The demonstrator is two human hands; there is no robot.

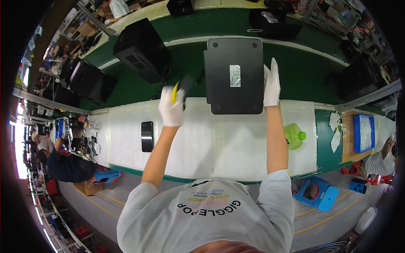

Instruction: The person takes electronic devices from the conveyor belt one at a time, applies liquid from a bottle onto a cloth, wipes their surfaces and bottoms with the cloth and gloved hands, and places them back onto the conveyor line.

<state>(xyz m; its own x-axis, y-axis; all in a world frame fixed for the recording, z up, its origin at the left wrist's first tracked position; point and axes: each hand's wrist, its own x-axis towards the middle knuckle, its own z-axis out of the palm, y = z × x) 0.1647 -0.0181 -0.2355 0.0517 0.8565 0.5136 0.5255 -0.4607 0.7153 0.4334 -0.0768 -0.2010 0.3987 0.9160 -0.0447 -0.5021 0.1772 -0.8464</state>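
My left hand [171, 108], in a white glove, is closed around a yellow-and-black hand tool [175, 92]. The tool is smeared by motion, so its exact kind does not show. My right hand [272, 84], also gloved, lies with straight fingers along the right edge of a flat black device [220, 63] and holds it up. The device's underside faces me, with round feet near its corners and a white printed label [235, 76] in the middle. Left of my left arm, a black smartphone [147, 136] lies on the white bench top [202, 143].
Beyond the bench runs a green conveyor [185, 55] with a black boxy machine [140, 49] on it. A green bottle [294, 136] lies right of my right arm. Further right is a blue tray [364, 133]. Blue stools [318, 194] stand below; people sit at both sides.
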